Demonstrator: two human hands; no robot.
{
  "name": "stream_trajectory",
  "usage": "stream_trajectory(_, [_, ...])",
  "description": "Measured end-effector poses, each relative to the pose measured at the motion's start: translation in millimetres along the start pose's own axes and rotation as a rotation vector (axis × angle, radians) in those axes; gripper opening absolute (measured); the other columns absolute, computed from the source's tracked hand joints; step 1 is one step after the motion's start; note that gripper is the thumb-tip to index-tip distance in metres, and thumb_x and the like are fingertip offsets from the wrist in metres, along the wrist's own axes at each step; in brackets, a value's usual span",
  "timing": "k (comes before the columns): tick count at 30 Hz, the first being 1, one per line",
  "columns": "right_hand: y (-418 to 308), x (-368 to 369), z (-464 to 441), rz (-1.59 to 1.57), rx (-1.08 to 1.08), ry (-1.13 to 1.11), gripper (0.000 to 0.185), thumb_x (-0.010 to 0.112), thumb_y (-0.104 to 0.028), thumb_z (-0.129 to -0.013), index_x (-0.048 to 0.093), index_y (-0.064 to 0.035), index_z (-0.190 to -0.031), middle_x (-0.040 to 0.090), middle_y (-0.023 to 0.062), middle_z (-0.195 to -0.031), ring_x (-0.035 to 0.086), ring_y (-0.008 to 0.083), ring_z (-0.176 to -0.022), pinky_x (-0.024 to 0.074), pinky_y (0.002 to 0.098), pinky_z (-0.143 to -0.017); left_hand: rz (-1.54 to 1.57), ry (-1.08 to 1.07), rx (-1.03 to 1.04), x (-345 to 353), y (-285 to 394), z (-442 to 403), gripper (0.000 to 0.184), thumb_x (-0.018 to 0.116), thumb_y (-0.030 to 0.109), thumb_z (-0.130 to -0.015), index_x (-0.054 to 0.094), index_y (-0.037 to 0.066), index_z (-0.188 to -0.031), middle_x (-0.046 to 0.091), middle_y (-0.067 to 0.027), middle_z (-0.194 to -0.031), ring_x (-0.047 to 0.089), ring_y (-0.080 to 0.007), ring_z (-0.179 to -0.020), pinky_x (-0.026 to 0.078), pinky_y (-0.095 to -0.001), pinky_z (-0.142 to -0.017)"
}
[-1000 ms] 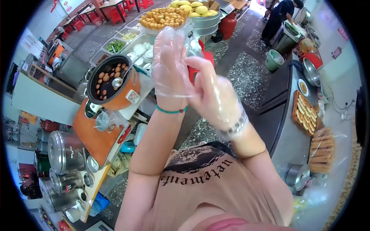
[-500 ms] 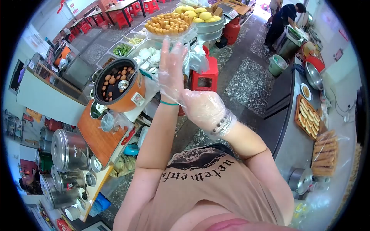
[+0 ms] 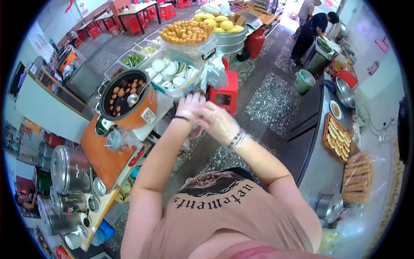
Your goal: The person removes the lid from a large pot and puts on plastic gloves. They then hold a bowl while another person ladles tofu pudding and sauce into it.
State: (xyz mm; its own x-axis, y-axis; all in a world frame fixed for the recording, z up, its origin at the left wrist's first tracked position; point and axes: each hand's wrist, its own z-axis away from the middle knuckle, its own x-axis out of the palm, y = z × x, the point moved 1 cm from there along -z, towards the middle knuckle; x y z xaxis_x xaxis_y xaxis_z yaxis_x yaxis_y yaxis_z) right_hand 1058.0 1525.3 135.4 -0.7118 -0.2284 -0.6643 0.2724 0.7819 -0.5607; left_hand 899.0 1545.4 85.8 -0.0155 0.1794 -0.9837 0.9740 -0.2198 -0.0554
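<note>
My left hand (image 3: 189, 107) is held out in front of me, back up, fingers pointing away and a little apart, a dark band at its wrist. Over my right hand (image 3: 221, 124) is a clear plastic glove, with a beaded bracelet showing through at the wrist. The right fingers are bent and pinch at the thumb side of the left hand, where thin clear plastic seems to sit. How far that plastic covers the left hand is hard to see. Just beyond the hands stands a clear tub of white lidded cups or dishes (image 3: 169, 73).
An orange pot of eggs in dark liquid (image 3: 148, 105) stands at left. Fried dough pieces (image 3: 184, 33) and a steamer of yellow buns (image 3: 230, 38) are farther back. A red stool (image 3: 226, 93) is beyond my hands. At right, a counter holds a bread tray (image 3: 338, 138). A person (image 3: 308, 36) works behind.
Both hands have come down and closer to me. My left fingers, stretched upward before, now point forward and down. The right fingers have shifted from the left wrist to the left hand's thumb side.
</note>
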Motion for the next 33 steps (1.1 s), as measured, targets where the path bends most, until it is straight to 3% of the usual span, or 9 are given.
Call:
stream_trajectory(9, [44, 67, 26, 0.056, 0.101, -0.049, 0.013, 0.057, -0.016, -0.083, 0.058, -0.0042, -0.088, 0.062, 0.0182, -0.085, 0.061, 0.0381, -0.081, 0.0499, 0.0448, -0.072, 0.137, -0.526, -0.135, 53, 35, 34, 0.045, 0.058, 0.046, -0.078, 0.062, 0.017, -0.112, 0.062, -0.0106, -0.116, 0.058, -0.0268, -0.111, 0.042, -0.0421, -0.093])
stream_trajectory(13, [67, 85, 35, -0.244, 0.460, -0.114, 0.005, 0.055, -0.008, -0.083, 0.057, -0.0040, -0.086, 0.060, 0.0082, -0.078, 0.061, 0.0201, -0.075, 0.0485, 0.0335, -0.070, 0.257, -0.520, -0.102, 80, 41, 38, 0.038, 0.051, 0.038, -0.084, 0.064, 0.016, -0.112, 0.064, -0.0100, -0.115, 0.061, -0.0266, -0.108, 0.042, -0.0443, -0.094])
stream_trajectory(16, [67, 90, 39, -0.938, 0.577, -0.189, 0.012, 0.054, -0.003, -0.086, 0.052, -0.0067, -0.097, 0.052, -0.0052, -0.087, 0.048, 0.0068, -0.082, 0.0423, 0.0232, -0.076, 0.095, -0.590, 0.009, 71, 40, 35, 0.037, 0.052, 0.037, -0.084, 0.064, 0.018, -0.114, 0.064, -0.0104, -0.114, 0.062, -0.0269, -0.106, 0.041, -0.0448, -0.094])
stream_trajectory(19, [30, 31, 18, -0.854, 0.427, -0.311, 0.017, 0.058, -0.004, -0.082, 0.051, -0.0057, -0.098, 0.058, 0.0011, -0.081, 0.056, 0.0131, -0.077, 0.0465, 0.0285, -0.071, -0.020, -0.698, 0.039, -22, 42, 22, 0.036, 0.055, 0.034, -0.084, 0.064, 0.015, -0.112, 0.063, -0.0129, -0.116, 0.059, -0.0300, -0.110, 0.040, -0.0470, -0.093])
stream_trajectory(20, [12, 10, 6, -0.851, 0.427, -0.313, 0.017, 0.058, -0.004, -0.082, 0.051, -0.0057, -0.098, 0.058, 0.0011, -0.081, 0.056, 0.0131, -0.077, 0.0465, 0.0285, -0.071, -0.084, -0.603, 0.023, -47, 45, 21, 0.036, 0.054, 0.032, -0.085, 0.064, 0.013, -0.114, 0.062, -0.0147, -0.117, 0.058, -0.0320, -0.111, 0.039, -0.0492, -0.093])
stream_trajectory(23, [-14, -19, -8, 0.304, 0.166, -0.145, 0.022, 0.061, -0.010, -0.076, 0.052, -0.0039, -0.095, 0.060, 0.0156, -0.070, 0.063, 0.0333, -0.075, 0.0495, 0.0445, -0.066, -0.296, -0.459, 0.033, -60, 50, 13, 0.034, 0.056, 0.034, -0.084, 0.062, 0.010, -0.107, 0.063, -0.0104, -0.105, 0.060, -0.0278, -0.100, 0.040, -0.0429, -0.086])
stream_trajectory(25, [-24, -34, -19, 0.557, 0.211, -0.324, 0.017, 0.060, -0.016, -0.078, 0.058, -0.0047, -0.090, 0.063, 0.0145, -0.071, 0.066, 0.0299, -0.075, 0.0515, 0.0442, -0.067, -0.288, -0.433, 0.001, -78, 59, 9, 0.031, 0.055, 0.031, -0.085, 0.063, 0.008, -0.104, 0.063, -0.0115, -0.105, 0.061, -0.0271, -0.100, 0.041, -0.0431, -0.085])
stream_trajectory(29, [-84, -101, -20, 0.542, -0.042, -0.122, 0.013, 0.060, -0.018, -0.077, 0.060, -0.0051, -0.079, 0.060, 0.0126, -0.066, 0.062, 0.0297, -0.069, 0.0503, 0.0406, -0.062, -0.114, -0.447, 0.000, -155, 71, 5, 0.028, 0.052, 0.024, -0.085, 0.061, 0.004, -0.102, 0.062, -0.0178, -0.102, 0.060, -0.0314, -0.098, 0.046, -0.0416, -0.079])
stream_trajectory(33, [-154, -178, -5, 0.370, -0.266, 0.005, 0.017, 0.065, -0.017, -0.065, 0.055, -0.0070, -0.073, 0.051, 0.0056, -0.065, 0.052, 0.0230, -0.058, 0.0427, 0.0330, -0.053, -0.427, 0.201, 0.267, -246, 104, 55, 0.031, 0.051, 0.013, -0.082, 0.060, -0.003, -0.106, 0.059, -0.0222, -0.110, 0.057, -0.0339, -0.103, 0.047, -0.0411, -0.080])
